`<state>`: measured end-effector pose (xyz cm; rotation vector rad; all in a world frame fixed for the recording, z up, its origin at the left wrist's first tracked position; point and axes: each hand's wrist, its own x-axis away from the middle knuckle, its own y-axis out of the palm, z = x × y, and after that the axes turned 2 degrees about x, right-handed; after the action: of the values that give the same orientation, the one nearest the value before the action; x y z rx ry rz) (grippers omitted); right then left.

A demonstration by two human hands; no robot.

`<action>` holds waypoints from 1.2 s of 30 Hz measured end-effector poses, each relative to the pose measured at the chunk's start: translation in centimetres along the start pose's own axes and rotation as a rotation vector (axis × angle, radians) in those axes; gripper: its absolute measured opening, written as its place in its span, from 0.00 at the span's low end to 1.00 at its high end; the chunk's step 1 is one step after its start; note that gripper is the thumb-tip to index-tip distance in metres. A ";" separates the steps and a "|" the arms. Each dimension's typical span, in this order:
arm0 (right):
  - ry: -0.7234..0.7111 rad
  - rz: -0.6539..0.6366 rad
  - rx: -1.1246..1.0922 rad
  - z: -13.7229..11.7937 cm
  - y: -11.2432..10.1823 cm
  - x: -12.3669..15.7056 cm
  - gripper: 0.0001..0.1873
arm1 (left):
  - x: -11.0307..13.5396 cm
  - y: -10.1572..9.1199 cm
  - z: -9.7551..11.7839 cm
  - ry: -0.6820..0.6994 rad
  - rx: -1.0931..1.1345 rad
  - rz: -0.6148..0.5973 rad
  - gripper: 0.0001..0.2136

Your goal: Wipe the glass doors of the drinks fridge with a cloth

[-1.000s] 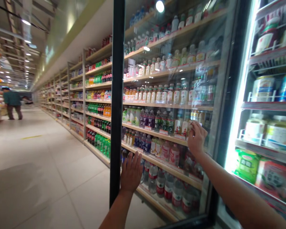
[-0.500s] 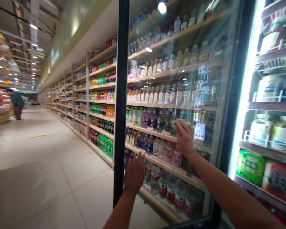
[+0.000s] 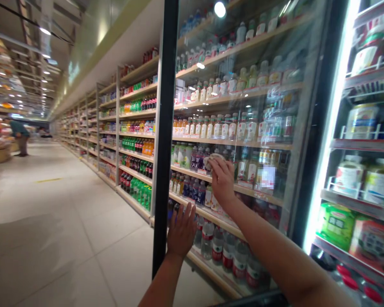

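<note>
An open glass cooler door with a black frame stands in front of me. My left hand lies flat against the glass near the frame's lower part, fingers spread. My right hand presses a whitish cloth against the glass at mid height, fingers curled over it. Through the pane I see shelves of drink bottles.
The lit cooler interior with tubs and packets is at the right. Long shelves of bottles run down the aisle on the left of the door. A tiled floor stretches away. A person stands far off at the left.
My right hand with the cloth has slid leftward across the glass, from near the hinge side toward the frame side. The left hand has stayed flat on the glass.
</note>
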<state>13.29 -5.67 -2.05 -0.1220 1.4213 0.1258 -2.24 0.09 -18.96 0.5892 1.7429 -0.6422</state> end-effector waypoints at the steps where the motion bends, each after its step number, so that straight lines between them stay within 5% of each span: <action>1: -0.033 -0.014 -0.005 -0.5 0.3 0.4 0.22 | 0.0 0.0 0.0 0.001 0.003 -0.004 0.22; 6: -0.388 -0.271 -0.103 -2.6 0.1 5.9 0.22 | -0.1 -0.7 0.5 -0.035 0.049 0.019 0.21; 9: -0.454 -0.315 -0.156 -2.1 -0.7 7.8 0.27 | -0.8 -1.6 1.4 -0.022 0.113 0.146 0.29; 12: -0.445 -0.308 -0.225 -0.9 -1.2 7.9 0.30 | -3.1 -2.3 2.3 0.069 0.178 0.230 0.32; 17: -0.397 -0.341 -0.138 2.5 -3.3 7.6 0.31 | -7.1 -2.4 1.7 0.117 0.206 0.054 0.22; 21: -0.194 -0.302 0.203 6.9 -5.5 9.3 0.31 | -6.4 -2.4 0.6 0.132 0.179 -0.036 0.22; 24: -0.172 -0.318 0.358 8.9 -5.7 11.3 0.32 | -6.7 -2.6 0.0 0.149 0.174 -0.049 0.19; 28: -0.150 -0.245 0.413 9.0 -4.4 13.2 0.35 | -13.2 -2.8 -2.0 0.189 0.156 0.025 0.17; 32: -0.134 -0.221 0.413 8.7 -3.7 13.8 0.36 | -21.2 -2.9 -3.9 0.032 0.098 0.217 0.17; 34: -0.131 -0.211 0.405 8.7 -3.7 13.9 0.36 | -22.0 -2.4 -3.7 -0.027 0.115 0.266 0.17; 36: -0.124 -0.199 0.394 8.8 -3.7 14.0 0.36 | -20.2 -1.7 -2.7 -0.021 0.127 0.261 0.16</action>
<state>24.50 -7.74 -14.55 0.0691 1.2775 -0.3061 -0.31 -0.55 1.42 0.8787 1.5788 -0.5743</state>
